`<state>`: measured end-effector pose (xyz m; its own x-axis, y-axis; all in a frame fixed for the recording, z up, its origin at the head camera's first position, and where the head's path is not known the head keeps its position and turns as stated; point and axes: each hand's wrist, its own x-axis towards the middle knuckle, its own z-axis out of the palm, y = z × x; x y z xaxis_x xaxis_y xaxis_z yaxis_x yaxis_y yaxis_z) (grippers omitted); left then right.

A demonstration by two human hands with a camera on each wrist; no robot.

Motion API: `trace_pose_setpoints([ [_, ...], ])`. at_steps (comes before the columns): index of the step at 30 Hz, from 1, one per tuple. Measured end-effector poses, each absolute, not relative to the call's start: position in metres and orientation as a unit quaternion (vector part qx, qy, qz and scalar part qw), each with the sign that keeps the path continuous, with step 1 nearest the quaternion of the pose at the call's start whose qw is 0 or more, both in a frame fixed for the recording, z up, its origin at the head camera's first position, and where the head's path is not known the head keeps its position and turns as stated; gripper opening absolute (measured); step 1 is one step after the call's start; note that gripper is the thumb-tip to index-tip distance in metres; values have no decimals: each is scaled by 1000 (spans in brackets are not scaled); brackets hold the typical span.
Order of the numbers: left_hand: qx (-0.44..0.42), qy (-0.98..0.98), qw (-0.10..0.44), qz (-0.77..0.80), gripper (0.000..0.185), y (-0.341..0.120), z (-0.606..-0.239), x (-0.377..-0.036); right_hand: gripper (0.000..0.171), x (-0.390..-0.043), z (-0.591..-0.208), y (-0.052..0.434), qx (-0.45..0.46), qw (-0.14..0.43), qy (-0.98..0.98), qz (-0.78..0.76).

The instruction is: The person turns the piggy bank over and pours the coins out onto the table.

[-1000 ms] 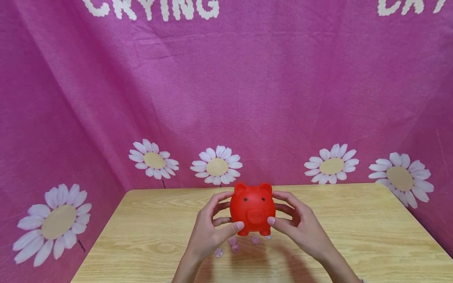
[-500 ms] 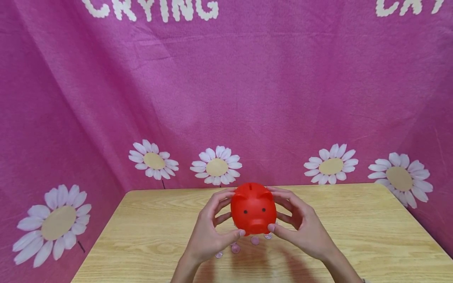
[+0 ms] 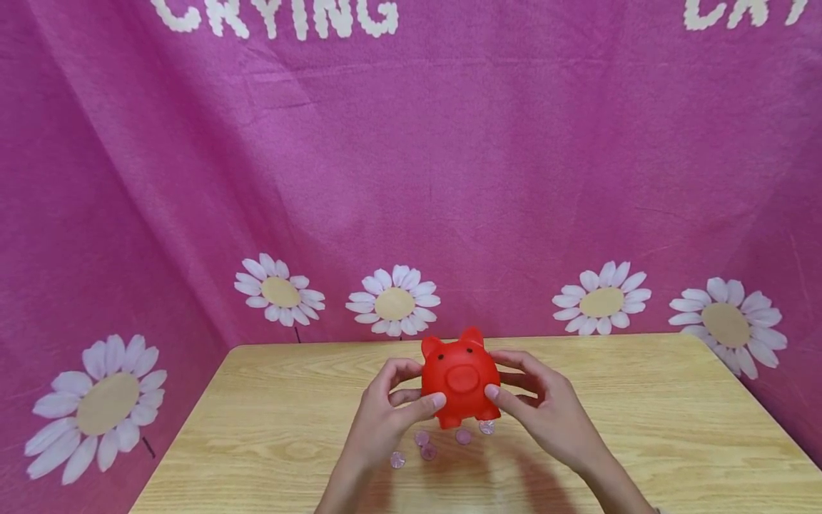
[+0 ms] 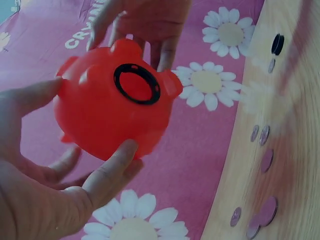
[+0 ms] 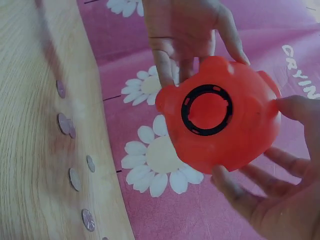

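L hand (image 3: 385, 414) + R hand (image 3: 546, 417) fingers curled round red piggy bank (image 3: 460, 385) | held above coins (image 3: 427, 446) near table (image 3: 642, 428) edge | keep grip even, tilt slow

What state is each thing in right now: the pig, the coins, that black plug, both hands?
Piggy bank: lifted off the table, bottom hole open.
Black plug: out, lying on the table.
Coins: loose on the table under the pig.
Left hand: grips the pig.
Right hand: grips the pig.
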<state>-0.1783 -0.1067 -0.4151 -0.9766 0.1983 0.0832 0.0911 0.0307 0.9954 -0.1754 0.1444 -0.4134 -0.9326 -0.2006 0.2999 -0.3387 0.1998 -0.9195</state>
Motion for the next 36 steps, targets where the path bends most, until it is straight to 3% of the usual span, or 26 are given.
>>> trace_pose_setpoints([
  [11, 48, 785, 42, 616, 55, -98, -419, -174, 47, -180, -412, 145, 92, -31, -777, 622],
  [36, 82, 788, -16, 610, 56, -93, -412, -167, 47, -185, -418, 153, 194, -41, -723, 661],
])
